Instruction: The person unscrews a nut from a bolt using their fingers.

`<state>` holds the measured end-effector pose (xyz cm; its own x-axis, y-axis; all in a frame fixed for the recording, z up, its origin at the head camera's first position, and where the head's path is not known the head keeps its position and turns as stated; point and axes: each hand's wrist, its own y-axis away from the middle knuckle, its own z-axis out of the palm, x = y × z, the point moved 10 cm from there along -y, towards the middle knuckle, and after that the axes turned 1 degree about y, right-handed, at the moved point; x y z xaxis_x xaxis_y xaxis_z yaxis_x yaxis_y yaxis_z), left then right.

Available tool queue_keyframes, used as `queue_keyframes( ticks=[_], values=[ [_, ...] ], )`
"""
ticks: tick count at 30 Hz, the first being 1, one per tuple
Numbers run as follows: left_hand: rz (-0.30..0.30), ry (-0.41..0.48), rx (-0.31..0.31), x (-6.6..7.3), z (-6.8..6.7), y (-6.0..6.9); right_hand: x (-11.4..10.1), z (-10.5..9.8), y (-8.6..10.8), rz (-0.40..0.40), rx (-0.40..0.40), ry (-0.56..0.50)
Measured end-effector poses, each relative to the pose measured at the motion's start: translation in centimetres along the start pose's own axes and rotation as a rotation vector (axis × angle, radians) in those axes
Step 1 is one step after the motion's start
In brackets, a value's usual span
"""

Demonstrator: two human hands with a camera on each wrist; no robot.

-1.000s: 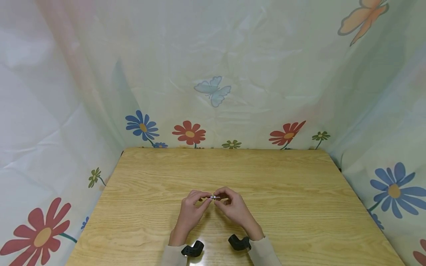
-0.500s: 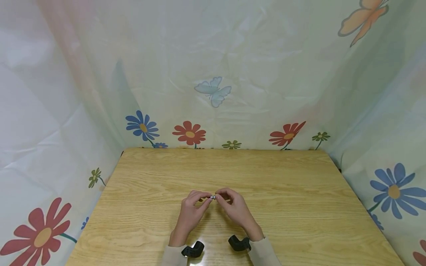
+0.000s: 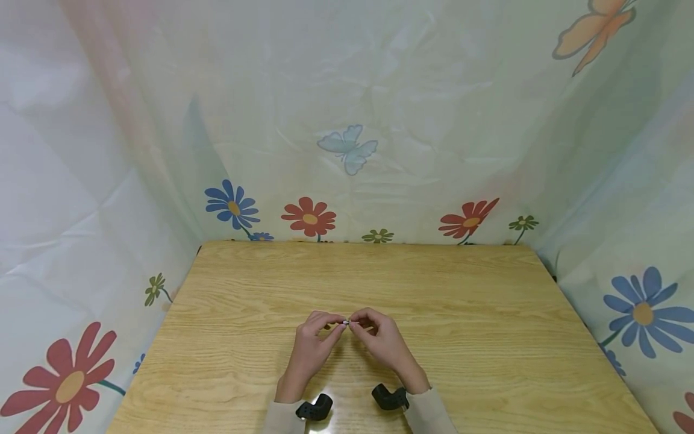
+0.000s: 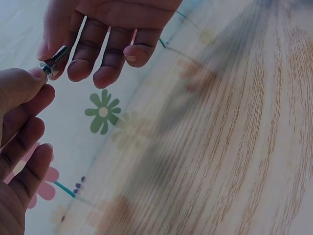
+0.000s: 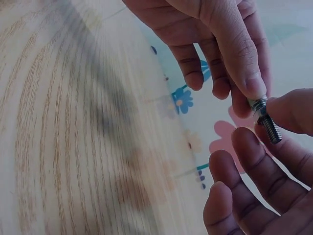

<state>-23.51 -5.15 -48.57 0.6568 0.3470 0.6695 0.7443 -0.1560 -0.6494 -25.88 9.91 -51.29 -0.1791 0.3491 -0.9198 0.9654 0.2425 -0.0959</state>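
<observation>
Above the table, my left hand (image 3: 309,343) pinches one end of a small metal bolt (image 5: 272,130) between thumb and forefinger. My right hand (image 3: 386,340) meets it from the other side, its thumb and forefinger pinching around the nut-like collar (image 5: 260,110) partway along the bolt. Threaded shank sticks out past the collar in the right wrist view, pointing towards the right palm. In the left wrist view the bolt's threads (image 4: 60,53) show between both hands' fingertips. The other fingers of both hands are loosely bent. The bolt's head is largely covered by the left fingertips.
The wood-grain table (image 3: 444,289) spreads around the hands. A pale curtain (image 3: 434,120) printed with flowers and butterflies stands behind it and at both sides. Black wrist cameras, left (image 3: 314,407) and right (image 3: 390,397), sit by the sleeves.
My right thumb and forefinger have shifted on the bolt, first closing over its exposed shank, then moving slightly left. My left hand stays in place.
</observation>
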Motion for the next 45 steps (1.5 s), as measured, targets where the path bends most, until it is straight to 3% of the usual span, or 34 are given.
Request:
queue_keyframes(
  ticks=[11,16,21,33,45],
  values=[
    [-0.019,0.013,-0.017,-0.1,0.1,0.0,-0.7,-0.2,0.2,-0.088,-0.022,0.019],
    [-0.024,0.012,-0.013,-0.2,-0.1,-0.3,-0.9,-0.8,0.2,-0.066,0.034,-0.003],
    [0.008,0.001,0.006,0.2,-0.4,-0.4,-0.7,-1.2,0.3,-0.018,0.087,-0.015],
    [0.01,-0.003,0.0,0.3,-0.4,-0.5,-0.6,-0.5,0.1,-0.044,0.016,0.009],
    [-0.014,0.012,-0.018,0.2,-0.2,-0.3,-0.9,-0.4,0.2,-0.046,0.01,0.001]
  ],
)
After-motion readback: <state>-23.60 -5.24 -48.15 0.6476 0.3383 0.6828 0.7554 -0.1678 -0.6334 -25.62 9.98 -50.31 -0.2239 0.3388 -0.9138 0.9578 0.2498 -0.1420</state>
